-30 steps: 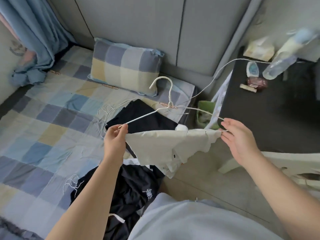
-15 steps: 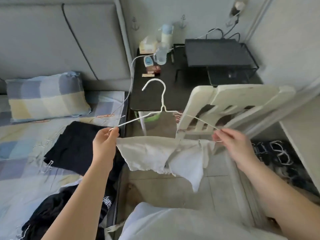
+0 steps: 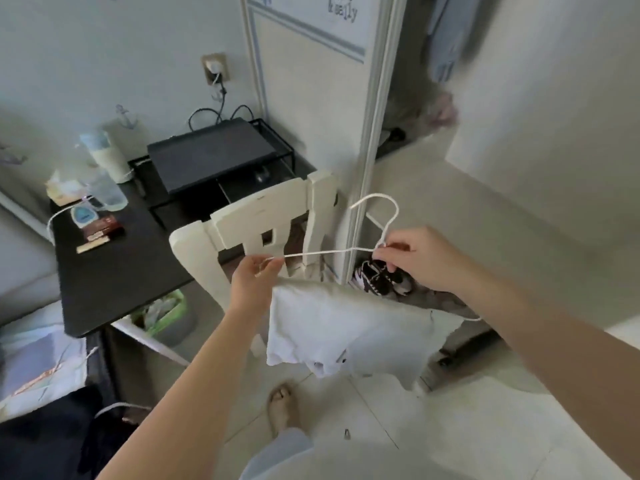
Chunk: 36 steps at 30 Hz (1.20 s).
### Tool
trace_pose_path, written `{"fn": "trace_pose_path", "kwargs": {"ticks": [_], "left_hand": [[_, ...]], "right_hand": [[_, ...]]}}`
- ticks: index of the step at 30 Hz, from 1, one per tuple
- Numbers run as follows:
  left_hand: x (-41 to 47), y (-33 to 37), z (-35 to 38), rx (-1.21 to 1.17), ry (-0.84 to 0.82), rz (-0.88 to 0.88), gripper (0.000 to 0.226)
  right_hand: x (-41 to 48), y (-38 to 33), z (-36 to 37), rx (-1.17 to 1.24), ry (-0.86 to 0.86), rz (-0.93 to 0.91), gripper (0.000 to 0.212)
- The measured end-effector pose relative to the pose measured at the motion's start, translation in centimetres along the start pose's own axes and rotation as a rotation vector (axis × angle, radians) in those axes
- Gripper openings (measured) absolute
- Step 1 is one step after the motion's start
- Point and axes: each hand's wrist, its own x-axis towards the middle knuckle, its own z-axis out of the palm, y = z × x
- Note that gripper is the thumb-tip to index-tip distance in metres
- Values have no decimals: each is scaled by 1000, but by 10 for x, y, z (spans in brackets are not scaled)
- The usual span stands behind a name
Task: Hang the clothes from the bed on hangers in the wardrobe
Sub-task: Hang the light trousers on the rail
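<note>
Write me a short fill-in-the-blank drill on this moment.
1. A pale garment hangs from a wire ____.
2. The right hand pinches it just below its ____.
3. Just behind the left hand stands a white ____.
4. The desk is ____ in colour.
Missing words: hanger; hook; chair; black.

Thin white wire hanger [image 3: 322, 253] – soft matt cloth garment [image 3: 346, 327]

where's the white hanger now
Head view, centre: the white hanger is held between the left hand and right hand, in front of the white chair, with a pale garment draped over it.
</note>
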Motion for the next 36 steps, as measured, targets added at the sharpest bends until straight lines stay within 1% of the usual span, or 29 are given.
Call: {"fn": "trace_pose_path", "kwargs": {"ticks": [3, 6, 9, 11, 13, 16, 18, 19, 20, 21, 22, 23, 24, 26, 28, 31, 34, 36], "left_hand": [[22, 34, 46, 41, -77, 74, 18], [47, 63, 87, 54, -171, 136, 20], [72, 96, 127, 49, -283, 200, 31], [84, 123, 153, 33, -342, 223, 46], [94, 154, 177, 26, -405, 247, 56], [108, 204, 207, 44, -508, 353, 55], [118, 241, 223, 51, -584, 426, 48], [122, 260, 231, 54, -629, 480, 41], [123, 279, 235, 84, -673, 528, 32], [125, 296, 240, 105, -713, 580, 28], [129, 312, 245, 126, -763, 621, 34], [132, 328, 248, 134, -824, 633, 44], [131, 347, 249, 127, -890, 619, 47], [129, 381, 249, 158, -998, 623, 39], [128, 417, 248, 194, -1078, 664, 36], [120, 475, 242, 191, -1133, 763, 34], [112, 527, 238, 206, -1144, 872, 40], [107, 558, 236, 202, -1136, 911, 44]], "right_hand": [[5, 7, -35, -4, 108, 68, 32], [13, 12, -73, -18, 158, 112, 27], [20, 17, -108, 246, 230, 165, 11], [25, 14, -132, 358, 299, 175, 12], [32, 6, -158, 406, 369, 182, 10], [46, -7, -202, 525, 482, 214, 9], [56, -15, -234, 636, 532, 215, 14], [61, -20, -250, 675, 542, 209, 16], [65, -25, -265, 704, 547, 201, 19], [70, -30, -281, 724, 555, 192, 21], [74, -35, -296, 738, 571, 180, 23], [78, -40, -310, 751, 594, 166, 24], [83, -46, -324, 762, 615, 148, 24], [91, -58, -352, 769, 655, 110, 24], [100, -73, -380, 764, 692, 72, 26], [113, -99, -422, 751, 752, 12, 31], [131, -122, -463, 758, 797, -48, 35], [145, -137, -489, 753, 817, -80, 37]]}}
